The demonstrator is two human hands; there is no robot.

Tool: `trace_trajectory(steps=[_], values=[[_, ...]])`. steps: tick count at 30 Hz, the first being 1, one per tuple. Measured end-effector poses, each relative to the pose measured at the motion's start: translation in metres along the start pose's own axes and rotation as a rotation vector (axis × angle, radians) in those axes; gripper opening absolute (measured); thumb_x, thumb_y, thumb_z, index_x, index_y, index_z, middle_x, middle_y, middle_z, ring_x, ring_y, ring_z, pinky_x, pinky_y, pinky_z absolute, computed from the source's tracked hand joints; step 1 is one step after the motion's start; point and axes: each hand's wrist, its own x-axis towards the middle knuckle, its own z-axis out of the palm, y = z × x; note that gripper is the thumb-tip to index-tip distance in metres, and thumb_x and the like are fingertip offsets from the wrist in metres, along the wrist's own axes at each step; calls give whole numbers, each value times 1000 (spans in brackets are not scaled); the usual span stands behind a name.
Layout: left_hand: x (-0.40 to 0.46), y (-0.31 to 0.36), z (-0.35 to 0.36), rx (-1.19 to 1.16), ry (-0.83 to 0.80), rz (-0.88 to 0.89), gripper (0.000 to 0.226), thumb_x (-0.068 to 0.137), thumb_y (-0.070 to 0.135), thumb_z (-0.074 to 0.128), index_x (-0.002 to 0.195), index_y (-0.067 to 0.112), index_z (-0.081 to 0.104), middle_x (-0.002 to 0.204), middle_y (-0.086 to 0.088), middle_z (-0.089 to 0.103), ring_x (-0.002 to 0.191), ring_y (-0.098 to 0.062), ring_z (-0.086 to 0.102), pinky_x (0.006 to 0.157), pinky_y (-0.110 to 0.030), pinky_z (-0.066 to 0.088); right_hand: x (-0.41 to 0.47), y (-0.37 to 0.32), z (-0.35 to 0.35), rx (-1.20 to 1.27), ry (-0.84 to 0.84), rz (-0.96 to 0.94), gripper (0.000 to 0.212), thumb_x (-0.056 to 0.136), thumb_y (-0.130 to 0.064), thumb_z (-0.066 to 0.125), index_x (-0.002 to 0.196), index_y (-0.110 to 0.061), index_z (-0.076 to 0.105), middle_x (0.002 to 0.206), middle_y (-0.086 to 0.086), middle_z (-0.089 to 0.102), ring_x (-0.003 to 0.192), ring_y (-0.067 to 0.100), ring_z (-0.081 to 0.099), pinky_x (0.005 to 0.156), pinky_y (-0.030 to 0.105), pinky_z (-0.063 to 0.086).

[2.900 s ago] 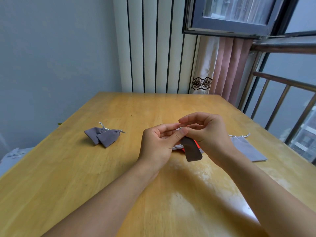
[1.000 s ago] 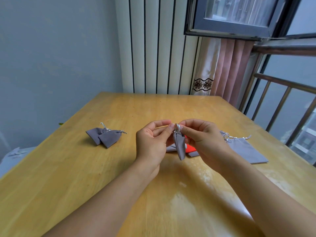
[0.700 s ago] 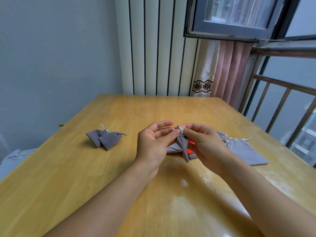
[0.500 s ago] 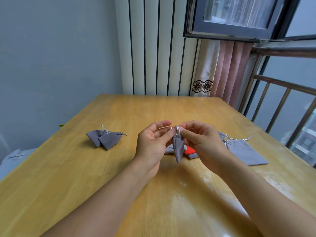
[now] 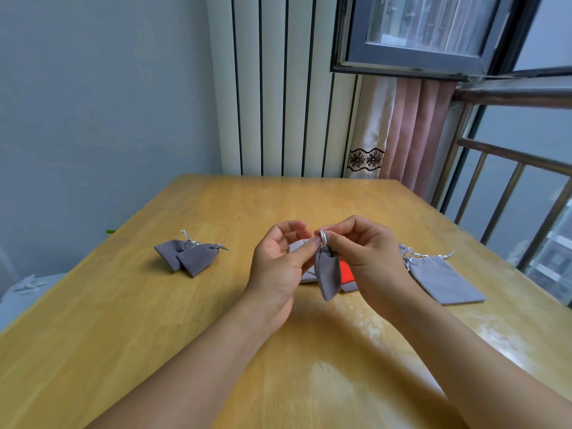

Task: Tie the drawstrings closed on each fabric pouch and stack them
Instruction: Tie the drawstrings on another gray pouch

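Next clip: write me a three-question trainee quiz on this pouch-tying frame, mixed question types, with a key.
1. True or false: the pouch in hand lies flat on the table.
2. How many cinched pouches sit by the table's left edge? A) none B) two C) five
3. Fill in: behind the hands, partly hidden, lies something coloured ____.

Key:
1. False; it hangs in the air, pinched at its cord between left hand and right hand.
2. B
3. red

Wooden table [image 5: 154,320], radiator [image 5: 278,88] (white), window [image 5: 418,32]
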Motion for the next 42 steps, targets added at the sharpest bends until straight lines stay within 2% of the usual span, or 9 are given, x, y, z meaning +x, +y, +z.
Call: trace_trajectory(steps=[8,11,14,19,23,25,31,39,42], values=[[-7,-4,5,305,-33,331,27,78,-9,74,79,11,56,78,0,74,84,-19,75,76,-23,56,-3,-3,5,272,6,260,12,87,-13,70,78,-7,75,85,38,51,76,38,40,56,31,34],[-6,-6,2,482,9,458,24,74,-5,79,79,13,65,83,-2,72,83,-15,74,78,-26,58,-3,-1,5,344,-17,327,13,89,-12,66,85,-4,75,70,23,52,64,31,41,61,32,35],[-7,-8,2,590,48,553,20,74,-2,81,82,14,72,85,0,71,80,-12,73,76,-26,59,-3,1,7,381,-16,377,10,89,-11,67,87,-4,74,77,21,51,72,33,49,78,36,43],[-7,-8,1,685,107,681,14,75,2,81,83,12,75,82,3,71,75,-6,71,70,-18,56,-5,-1,10,441,-13,431,7,92,-11,65,86,-9,68,69,2,58,58,9,54,53,20,37],[-9,-6,2,662,138,705,15,76,2,80,84,14,77,82,6,73,77,-2,71,69,-11,52,-9,-6,14,438,-23,452,22,91,-14,66,70,-15,71,67,3,52,60,12,45,58,26,26],[-8,-5,2,662,146,709,11,78,5,80,83,14,77,80,6,73,78,-4,71,70,-12,52,-9,-7,13,481,-32,460,31,92,-15,65,62,-16,73,65,2,55,60,11,51,56,22,34],[-3,-2,2,347,76,374,3,88,7,70,86,8,67,83,-3,76,81,-17,75,77,-27,58,-7,-6,12,561,-40,429,12,92,-15,63,87,-5,68,69,4,60,62,11,61,59,23,49],[3,-3,3,159,145,294,6,93,2,61,88,4,60,86,-11,76,83,-23,75,75,-29,59,-4,-10,5,557,3,402,30,89,-10,65,114,8,65,102,17,70,91,21,67,92,37,53],[5,1,0,179,152,311,9,91,1,64,84,6,59,79,-9,76,80,-22,75,73,-28,59,-3,-12,0,492,22,387,23,91,-10,65,110,4,67,102,17,70,92,22,64,91,39,51]])
